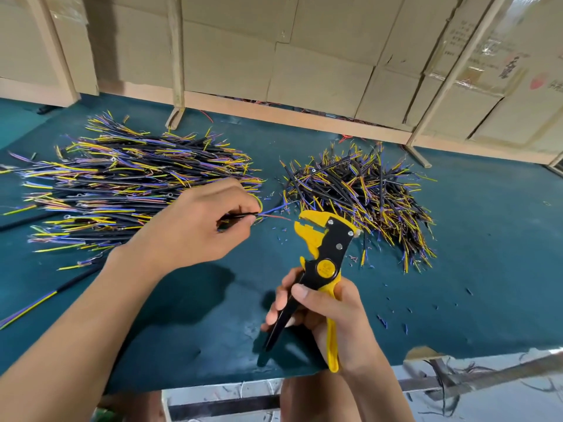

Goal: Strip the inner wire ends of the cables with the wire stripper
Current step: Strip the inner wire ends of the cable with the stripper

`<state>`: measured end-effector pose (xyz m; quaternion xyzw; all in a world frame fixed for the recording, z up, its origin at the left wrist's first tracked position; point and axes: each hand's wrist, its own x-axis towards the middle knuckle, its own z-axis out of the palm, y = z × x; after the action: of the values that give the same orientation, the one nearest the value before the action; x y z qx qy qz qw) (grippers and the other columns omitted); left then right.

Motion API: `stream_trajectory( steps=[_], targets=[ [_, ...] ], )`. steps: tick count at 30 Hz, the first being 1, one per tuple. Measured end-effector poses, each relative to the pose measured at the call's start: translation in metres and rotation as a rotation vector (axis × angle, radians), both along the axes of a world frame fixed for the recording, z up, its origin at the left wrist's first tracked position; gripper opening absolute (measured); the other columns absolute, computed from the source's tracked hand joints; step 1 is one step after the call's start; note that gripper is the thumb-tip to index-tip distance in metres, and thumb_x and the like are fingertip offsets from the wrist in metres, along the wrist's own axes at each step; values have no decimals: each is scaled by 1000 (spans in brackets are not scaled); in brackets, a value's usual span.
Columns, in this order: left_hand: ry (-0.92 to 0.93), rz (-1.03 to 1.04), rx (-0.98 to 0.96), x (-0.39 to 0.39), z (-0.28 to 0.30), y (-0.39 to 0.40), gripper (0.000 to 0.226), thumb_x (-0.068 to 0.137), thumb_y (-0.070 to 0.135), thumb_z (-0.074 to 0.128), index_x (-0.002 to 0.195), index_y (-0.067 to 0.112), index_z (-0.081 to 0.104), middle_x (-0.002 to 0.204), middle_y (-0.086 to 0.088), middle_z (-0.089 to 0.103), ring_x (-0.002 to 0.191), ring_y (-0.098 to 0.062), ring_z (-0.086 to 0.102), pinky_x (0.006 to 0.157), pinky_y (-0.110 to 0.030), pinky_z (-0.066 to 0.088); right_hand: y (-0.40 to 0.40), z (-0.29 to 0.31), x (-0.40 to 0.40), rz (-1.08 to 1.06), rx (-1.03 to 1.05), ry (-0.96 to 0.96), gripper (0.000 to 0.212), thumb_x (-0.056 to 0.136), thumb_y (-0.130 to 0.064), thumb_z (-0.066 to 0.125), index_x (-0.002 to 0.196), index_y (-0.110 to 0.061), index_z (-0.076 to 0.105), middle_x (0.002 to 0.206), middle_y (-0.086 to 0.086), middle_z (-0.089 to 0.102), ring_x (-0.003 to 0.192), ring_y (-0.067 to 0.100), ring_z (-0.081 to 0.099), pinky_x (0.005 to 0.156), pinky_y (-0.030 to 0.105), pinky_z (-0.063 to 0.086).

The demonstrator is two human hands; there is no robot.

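Your left hand (201, 226) pinches one black cable (240, 215) between thumb and fingertips, its blue and red inner wires (274, 213) fanning out past your fingertips toward the tool. Your right hand (323, 312) is wrapped around the handles of the yellow and black wire stripper (324, 254), thumb lying across the black handle, and the tool's head points up and away from you, its jaws standing apart just beyond the red wire's tip without touching it. Behind and outward of your left hand lies a large heap of cables (128, 184), so close that your knuckles overlap its near edge. Beyond your right hand and a little outward sits a second, smaller heap (365, 202), near the stripper's head. Small scraps of insulation (382, 321) dot the green mat (487, 269) around and outward of your right hand. One loose cable (45, 300) lies along the mat beside your left forearm. Cardboard panels (304, 56) close the far side.
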<state>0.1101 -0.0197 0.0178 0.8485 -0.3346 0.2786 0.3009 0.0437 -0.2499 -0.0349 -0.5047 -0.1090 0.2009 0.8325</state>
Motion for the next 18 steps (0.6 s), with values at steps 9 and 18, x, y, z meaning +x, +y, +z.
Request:
stream_trajectory(
  steps=[9, 18],
  targets=[
    [74, -60, -103, -6, 1, -2, 4, 87, 4, 66, 89, 4, 70, 82, -2, 59, 71, -17, 55, 66, -18, 41, -1, -4, 2, -4, -52, -28, 27, 85, -18, 81, 100, -1, 66, 85, 22, 63, 76, 40, 66, 81, 56, 54],
    [93, -56, -91, -8, -1, -6, 5, 87, 7, 66, 90, 4, 70, 82, -3, 61, 72, -17, 56, 66, -14, 39, -1, -5, 5, 10, -142, -97, 20, 89, -23, 77, 87, -6, 66, 77, 15, 63, 68, 36, 67, 78, 64, 45]
  ],
)
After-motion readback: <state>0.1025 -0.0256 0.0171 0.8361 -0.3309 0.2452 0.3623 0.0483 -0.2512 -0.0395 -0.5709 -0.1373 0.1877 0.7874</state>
